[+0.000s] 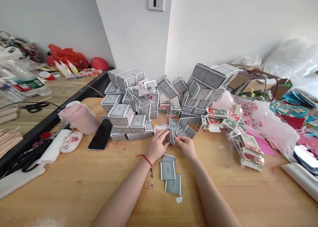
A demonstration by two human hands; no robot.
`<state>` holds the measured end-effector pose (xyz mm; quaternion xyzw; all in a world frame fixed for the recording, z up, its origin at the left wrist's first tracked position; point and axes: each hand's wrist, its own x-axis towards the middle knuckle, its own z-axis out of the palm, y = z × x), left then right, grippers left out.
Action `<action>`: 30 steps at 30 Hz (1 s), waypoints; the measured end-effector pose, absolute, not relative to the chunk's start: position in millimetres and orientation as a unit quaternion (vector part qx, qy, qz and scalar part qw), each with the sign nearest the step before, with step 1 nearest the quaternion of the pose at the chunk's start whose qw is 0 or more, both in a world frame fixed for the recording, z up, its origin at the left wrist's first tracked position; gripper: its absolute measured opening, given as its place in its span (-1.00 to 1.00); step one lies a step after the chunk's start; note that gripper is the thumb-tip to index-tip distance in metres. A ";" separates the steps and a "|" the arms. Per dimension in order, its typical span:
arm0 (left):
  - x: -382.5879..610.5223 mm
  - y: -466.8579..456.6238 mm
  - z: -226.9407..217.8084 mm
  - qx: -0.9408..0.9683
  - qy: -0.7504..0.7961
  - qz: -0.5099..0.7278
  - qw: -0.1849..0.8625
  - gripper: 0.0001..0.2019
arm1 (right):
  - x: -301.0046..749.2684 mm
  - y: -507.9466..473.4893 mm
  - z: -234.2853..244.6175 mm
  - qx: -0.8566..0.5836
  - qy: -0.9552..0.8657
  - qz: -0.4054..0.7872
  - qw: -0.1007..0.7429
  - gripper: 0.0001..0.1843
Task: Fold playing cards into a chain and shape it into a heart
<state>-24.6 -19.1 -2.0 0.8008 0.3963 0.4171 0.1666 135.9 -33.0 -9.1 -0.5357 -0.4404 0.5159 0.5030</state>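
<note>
My left hand (158,144) and my right hand (185,147) meet at the middle of the table, fingers closed on a small folded playing card (170,137) with a grey patterned back. Just beyond it lie more folded cards (182,129), close to my fingertips. Between my forearms, a few flat cards with folded edges (168,170) overlap on the wood, beside a small white scrap (179,199). Behind my hands, box shapes made of folded cards (121,114) are stacked at the left, and another stack (207,84) stands at the right.
A black phone (100,134), a pink cup (79,118) and a white mouse (72,142) are at the left. Opened red and green card boxes (249,147) and a plastic bag (260,121) lie at the right. A wall (139,38) rises behind the stacks.
</note>
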 end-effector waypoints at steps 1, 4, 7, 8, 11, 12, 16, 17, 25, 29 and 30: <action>-24.4 -19.2 -1.9 0.801 0.396 0.417 0.167 -0.47 | 136.1 -32.8 -10.5 -0.547 -0.444 0.502 0.502 -0.63; -23.6 -19.8 -1.8 0.802 0.397 0.414 0.169 -0.46 | 136.0 -32.7 -12.9 -0.577 -0.453 0.457 0.502 -0.60; -23.6 -19.2 -2.0 0.798 0.403 0.415 0.168 -0.46 | 135.4 -33.2 -9.3 -0.563 -0.454 0.467 0.509 -0.58; -23.8 -18.7 -2.0 0.794 0.408 0.419 0.166 -0.46 | 135.0 -33.5 -6.9 -0.547 -0.454 0.483 0.511 -0.58; -24.9 -16.9 -1.8 0.779 0.424 0.431 0.167 -0.47 | 132.2 -35.0 -0.8 -0.493 -0.466 0.524 0.515 -0.58; -25.3 -16.5 -1.6 0.775 0.426 0.434 0.170 -0.48 | 130.8 -35.5 0.0 -0.482 -0.469 0.527 0.520 -0.57; -26.0 -16.0 -0.9 0.772 0.426 0.435 0.181 -0.47 | 126.8 -36.3 -4.2 -0.492 -0.466 0.498 0.540 -0.59; -26.0 -16.2 -0.8 0.772 0.426 0.435 0.182 -0.47 | 126.7 -36.2 -6.0 -0.498 -0.468 0.491 0.540 -0.61; -26.3 -15.5 -0.6 0.779 0.419 0.428 0.186 -0.45 | 131.7 -35.4 -13.7 -0.528 -0.496 0.454 0.519 -0.66; -27.2 -15.0 0.5 0.786 0.412 0.417 0.195 -0.45 | 131.2 -36.6 -13.6 -0.518 -0.498 0.465 0.517 -0.67; -27.5 -15.2 1.3 0.788 0.409 0.415 0.198 -0.45 | 130.5 -36.9 -12.9 -0.510 -0.495 0.475 0.518 -0.67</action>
